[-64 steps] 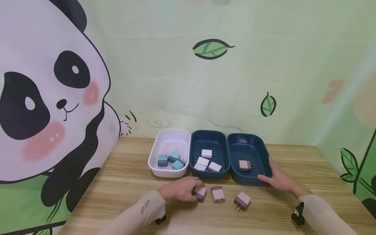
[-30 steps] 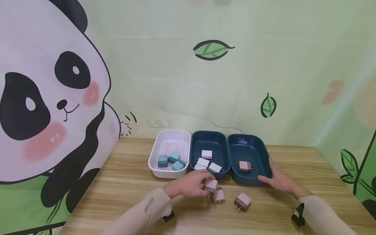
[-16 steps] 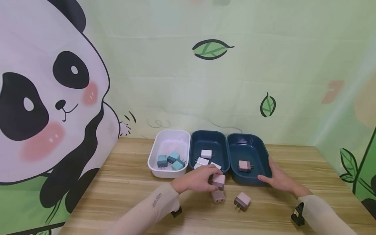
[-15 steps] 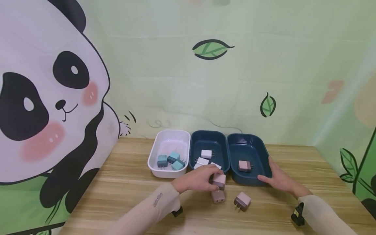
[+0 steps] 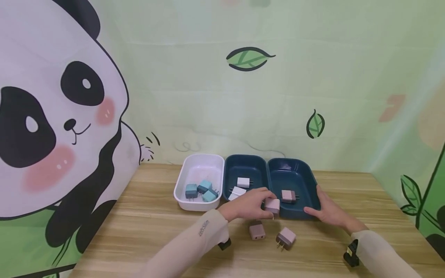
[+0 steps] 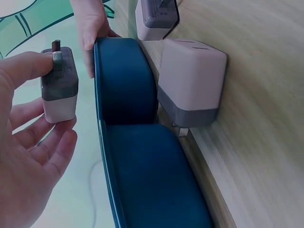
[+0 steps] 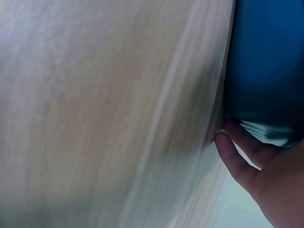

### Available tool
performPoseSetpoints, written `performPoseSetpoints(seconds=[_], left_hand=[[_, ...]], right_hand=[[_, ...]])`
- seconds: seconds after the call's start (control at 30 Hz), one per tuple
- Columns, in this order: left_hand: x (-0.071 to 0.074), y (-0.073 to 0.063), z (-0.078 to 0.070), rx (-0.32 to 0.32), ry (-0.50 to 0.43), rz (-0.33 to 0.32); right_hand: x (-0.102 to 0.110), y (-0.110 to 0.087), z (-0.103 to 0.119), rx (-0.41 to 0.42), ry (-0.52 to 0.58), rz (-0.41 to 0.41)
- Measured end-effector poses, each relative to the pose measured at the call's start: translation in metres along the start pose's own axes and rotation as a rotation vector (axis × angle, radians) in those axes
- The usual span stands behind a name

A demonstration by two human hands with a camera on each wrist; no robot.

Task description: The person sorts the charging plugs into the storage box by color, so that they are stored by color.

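My left hand (image 5: pixel 248 204) pinches a pink and grey plug charger (image 5: pixel 272 206) between thumb and fingers, over the front edge where the middle and right trays meet. In the left wrist view the charger (image 6: pixel 59 88) has its metal prongs towards the thumb. The right hand (image 5: pixel 330 210) rests against the front right corner of the right dark blue tray (image 5: pixel 295 214), thumb at the front and fingers along the side. Inside that tray lies one pink charger (image 5: pixel 287 196). Two more pink chargers, a left one (image 5: pixel 257 231) and a right one (image 5: pixel 286 237), lie on the table before the trays.
The middle dark blue tray (image 5: pixel 247 166) has white chargers (image 5: pixel 243 182) in it, partly hidden by my left hand. Left of it stands a white tray (image 5: pixel 199 206) with teal chargers (image 5: pixel 191 190). A panda-printed backdrop (image 5: pixel 208 96) rises behind the wooden table (image 5: pixel 149 227).
My left hand has lifted the pink charger from the table and carried it right, past the one nearest it, to the trays' front edge. The right hand has stayed at the right tray.
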State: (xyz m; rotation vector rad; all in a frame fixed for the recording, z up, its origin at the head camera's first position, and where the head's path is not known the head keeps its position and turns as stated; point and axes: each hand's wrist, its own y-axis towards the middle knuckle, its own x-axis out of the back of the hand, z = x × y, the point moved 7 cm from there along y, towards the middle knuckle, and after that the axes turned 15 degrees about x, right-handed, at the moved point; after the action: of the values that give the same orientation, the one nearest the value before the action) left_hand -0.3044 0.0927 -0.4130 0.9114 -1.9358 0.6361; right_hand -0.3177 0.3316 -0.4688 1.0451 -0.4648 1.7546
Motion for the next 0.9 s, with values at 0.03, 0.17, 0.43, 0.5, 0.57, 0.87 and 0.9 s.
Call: performPoseSetpoints(seconds=[0.03,0.17,0.43,0.5,0.57,0.87,0.9], left_hand=[[-0.001,0.002,-0.001,0.002,0.001,0.003],[-0.004,0.010,-0.005,-0.003,0.016,-0.006],[-0.006,0.025,-0.008,0.014,0.006,-0.044],[-0.006,0.028,-0.009,0.012,0.015,-0.058],[-0.006,0.031,-0.010,0.006,0.028,-0.070],[-0.010,0.043,-0.015,0.019,0.043,-0.078],[-0.010,0.044,-0.015,0.028,0.039,-0.075]], right_hand=[[0.000,0.000,0.000,-0.003,0.000,0.002],[-0.001,0.000,0.000,-0.008,0.010,0.002],[0.001,-0.001,0.005,0.011,0.012,-0.004],[0.000,-0.001,0.004,0.010,0.010,-0.001],[0.000,0.000,0.003,0.012,0.015,-0.001],[0.000,0.001,-0.001,0.037,0.013,-0.017],[0.000,0.001,-0.001,0.036,0.013,-0.017]])
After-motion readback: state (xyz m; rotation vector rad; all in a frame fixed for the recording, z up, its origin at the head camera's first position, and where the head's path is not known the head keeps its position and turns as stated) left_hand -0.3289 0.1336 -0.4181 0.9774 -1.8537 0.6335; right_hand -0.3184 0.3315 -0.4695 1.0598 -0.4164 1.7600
